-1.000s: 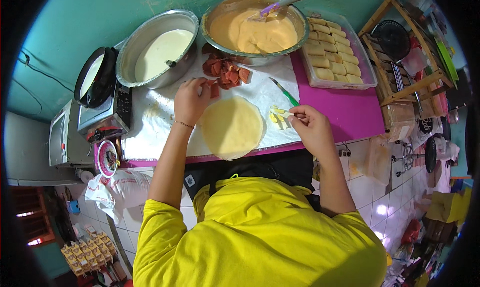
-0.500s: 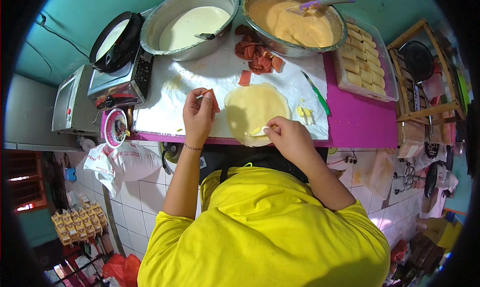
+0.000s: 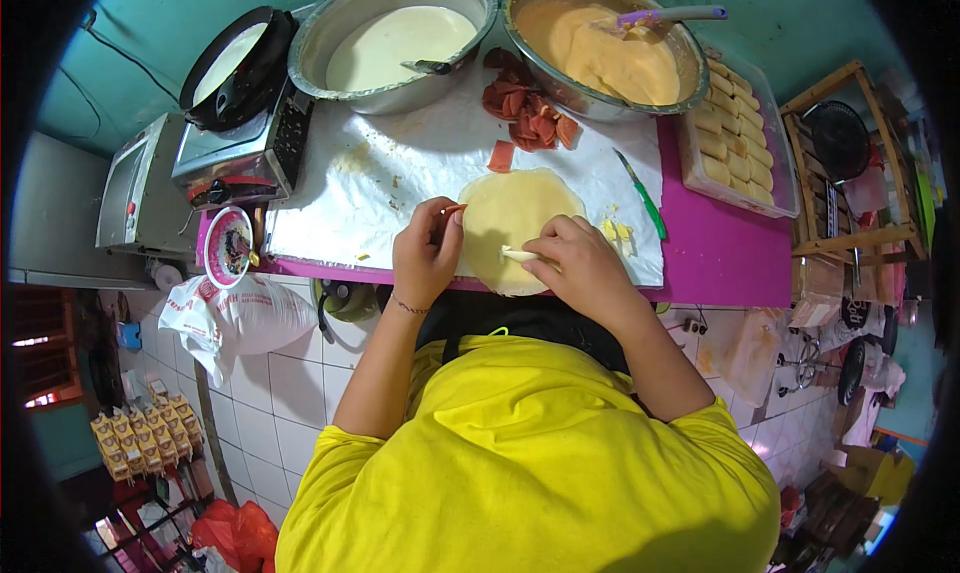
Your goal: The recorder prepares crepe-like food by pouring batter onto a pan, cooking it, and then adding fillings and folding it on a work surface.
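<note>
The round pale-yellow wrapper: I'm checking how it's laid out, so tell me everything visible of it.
The wrapper is a thin, roughly round sheet, pancake-like and soft-looking, with a slightly uneven rim. It lies flat and unfolded on the white sheet, reaching toward the table's near edge. Shadow darkens part of it. The right hand covers its right side, holding a pale strip over it; the left hand is at its left edge, contact unclear.

Behind the pancake [image 3: 505, 198] lie slices [image 3: 535, 123]; to its right, a knife [image 3: 643, 197]
</note>
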`<action>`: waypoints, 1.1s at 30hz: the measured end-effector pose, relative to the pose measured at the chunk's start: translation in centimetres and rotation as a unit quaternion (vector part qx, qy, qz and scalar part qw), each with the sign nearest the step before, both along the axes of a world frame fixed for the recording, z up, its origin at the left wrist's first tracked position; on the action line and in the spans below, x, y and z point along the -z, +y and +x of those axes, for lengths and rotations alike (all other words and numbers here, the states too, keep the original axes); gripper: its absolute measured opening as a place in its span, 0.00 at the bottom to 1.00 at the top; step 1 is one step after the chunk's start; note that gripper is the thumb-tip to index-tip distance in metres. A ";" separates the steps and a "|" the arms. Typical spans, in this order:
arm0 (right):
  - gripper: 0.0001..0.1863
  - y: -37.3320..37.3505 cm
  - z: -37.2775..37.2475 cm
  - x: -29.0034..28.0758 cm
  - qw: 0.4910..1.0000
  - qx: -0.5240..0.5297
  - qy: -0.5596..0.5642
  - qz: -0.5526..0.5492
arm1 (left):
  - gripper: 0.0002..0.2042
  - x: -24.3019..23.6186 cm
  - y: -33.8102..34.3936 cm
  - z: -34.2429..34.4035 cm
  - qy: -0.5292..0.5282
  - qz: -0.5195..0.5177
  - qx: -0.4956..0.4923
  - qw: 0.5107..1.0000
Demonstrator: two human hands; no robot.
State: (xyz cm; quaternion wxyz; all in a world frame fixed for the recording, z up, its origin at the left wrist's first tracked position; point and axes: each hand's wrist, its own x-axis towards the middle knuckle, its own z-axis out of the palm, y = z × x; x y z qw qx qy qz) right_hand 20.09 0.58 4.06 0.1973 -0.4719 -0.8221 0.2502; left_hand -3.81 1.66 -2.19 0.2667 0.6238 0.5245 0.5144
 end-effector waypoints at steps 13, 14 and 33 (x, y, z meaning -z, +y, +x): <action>0.12 2.8 3.8 -3.9 0.994 0.072 0.061 -0.048 | 0.05 -1.2 -1.9 0.3 -0.102 -0.054 -0.032 0.993; 0.11 3.6 4.8 -5.0 0.989 0.136 0.061 -0.017 | 0.05 -1.3 -1.9 0.3 -0.091 -0.040 -0.045 0.994; 0.12 17.1 8.4 -10.2 0.967 0.082 0.000 0.241 | 0.13 -0.1 -1.6 -0.4 0.131 0.172 -0.027 0.976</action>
